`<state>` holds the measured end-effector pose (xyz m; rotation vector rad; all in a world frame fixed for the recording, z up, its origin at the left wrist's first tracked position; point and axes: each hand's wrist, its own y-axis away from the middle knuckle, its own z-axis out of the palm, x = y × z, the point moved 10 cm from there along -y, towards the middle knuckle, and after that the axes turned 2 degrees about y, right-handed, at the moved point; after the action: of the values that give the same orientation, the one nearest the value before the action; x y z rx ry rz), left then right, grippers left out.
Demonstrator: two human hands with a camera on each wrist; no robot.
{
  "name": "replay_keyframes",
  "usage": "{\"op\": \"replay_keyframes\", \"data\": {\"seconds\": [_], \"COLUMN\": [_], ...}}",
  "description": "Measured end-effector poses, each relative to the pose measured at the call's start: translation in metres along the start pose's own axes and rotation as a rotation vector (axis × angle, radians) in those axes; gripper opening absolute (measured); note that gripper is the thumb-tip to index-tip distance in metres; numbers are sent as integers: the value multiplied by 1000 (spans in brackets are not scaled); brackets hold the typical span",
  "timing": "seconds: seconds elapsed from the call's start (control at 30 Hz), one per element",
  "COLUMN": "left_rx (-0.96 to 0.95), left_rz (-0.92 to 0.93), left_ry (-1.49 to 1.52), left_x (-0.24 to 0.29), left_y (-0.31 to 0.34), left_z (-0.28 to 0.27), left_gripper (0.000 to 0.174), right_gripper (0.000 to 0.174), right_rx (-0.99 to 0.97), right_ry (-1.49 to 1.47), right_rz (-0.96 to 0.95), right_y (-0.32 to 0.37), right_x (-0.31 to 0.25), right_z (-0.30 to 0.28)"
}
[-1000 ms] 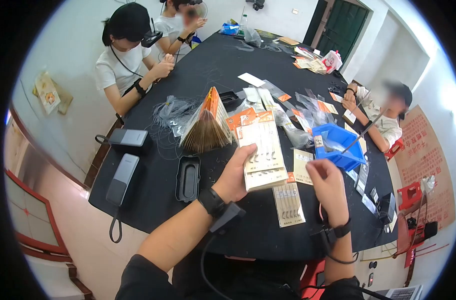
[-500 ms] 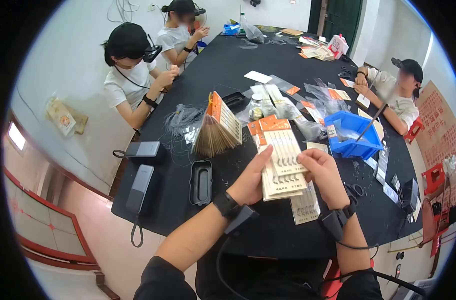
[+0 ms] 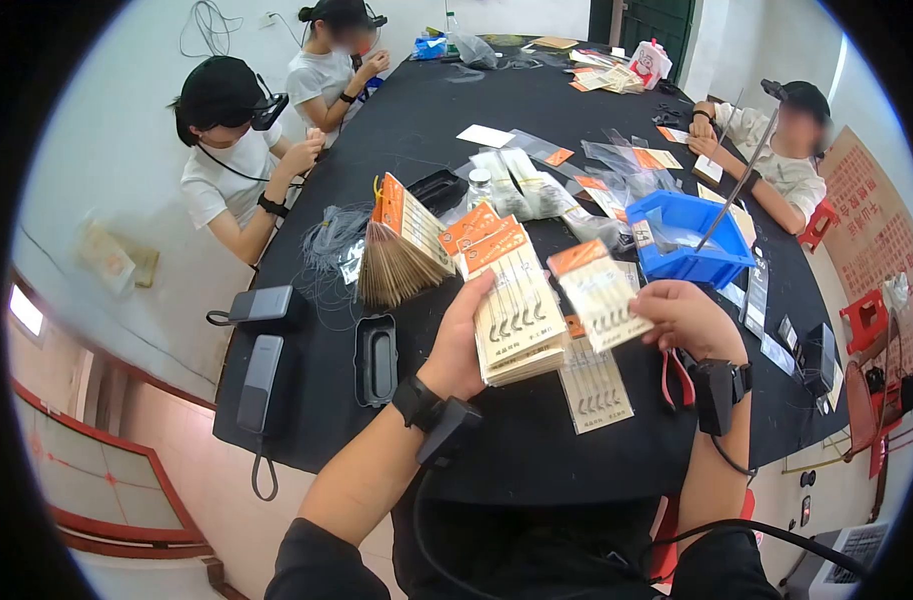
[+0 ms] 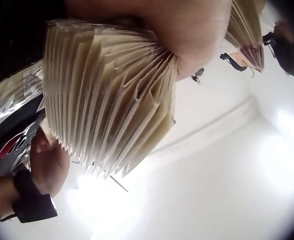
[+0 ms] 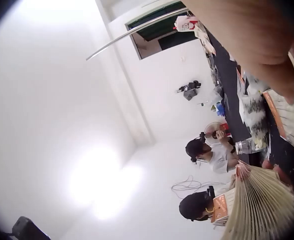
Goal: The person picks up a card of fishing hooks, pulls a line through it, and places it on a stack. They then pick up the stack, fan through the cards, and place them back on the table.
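Observation:
In the head view my left hand point(image 3: 459, 345) grips a thick stack of fish hook packets point(image 3: 517, 310), cream cards with orange tops in clear sleeves, its thumb over the front. The left wrist view shows the stack's layered card edges point(image 4: 102, 100) fanned out below the palm. To the right of the stack, my right hand point(image 3: 692, 318) pinches a single fish hook packet point(image 3: 602, 305) by its lower right corner, slightly blurred and apart from the stack. Beneath it another hook packet point(image 3: 597, 395) lies on the black table, hooks towards me.
Behind the stack stands a fanned bundle of packets point(image 3: 402, 250). A blue bin point(image 3: 682, 268) with a rod in it is at the right, red-handled pliers point(image 3: 680, 385) nearer me. A black tray point(image 3: 377, 365) and two power banks point(image 3: 261, 380) lie left. Other people sit around the table.
My right hand, empty at first, reached the stack's right edge and now holds one packet away to the right. My left hand keeps holding the stack. The head view has shifted.

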<state>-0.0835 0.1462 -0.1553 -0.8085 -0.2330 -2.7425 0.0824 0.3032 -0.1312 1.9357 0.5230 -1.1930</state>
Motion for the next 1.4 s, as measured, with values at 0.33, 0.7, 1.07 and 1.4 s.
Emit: {"op": "replay_keyframes", "data": {"seconds": [0.33, 0.7, 1.07, 1.4], "left_rx": [-50, -4, -32, 2], "left_rz": [26, 4, -50, -50], "left_ry": [40, -10, -96, -94], "left_x": [9, -2, -24, -18], "left_y": [3, 2, 5, 8], "left_z": [9, 0, 9, 13], "left_gripper": [50, 51, 58, 61], "right_gripper": [27, 31, 25, 22], "right_rx": [-266, 89, -87, 79], "right_ry": [424, 530, -84, -311], "right_rz": [123, -232, -435, -408], "right_y": [12, 8, 17, 8], "right_x": [14, -23, -43, -38], "right_z": [30, 15, 83, 48]}}
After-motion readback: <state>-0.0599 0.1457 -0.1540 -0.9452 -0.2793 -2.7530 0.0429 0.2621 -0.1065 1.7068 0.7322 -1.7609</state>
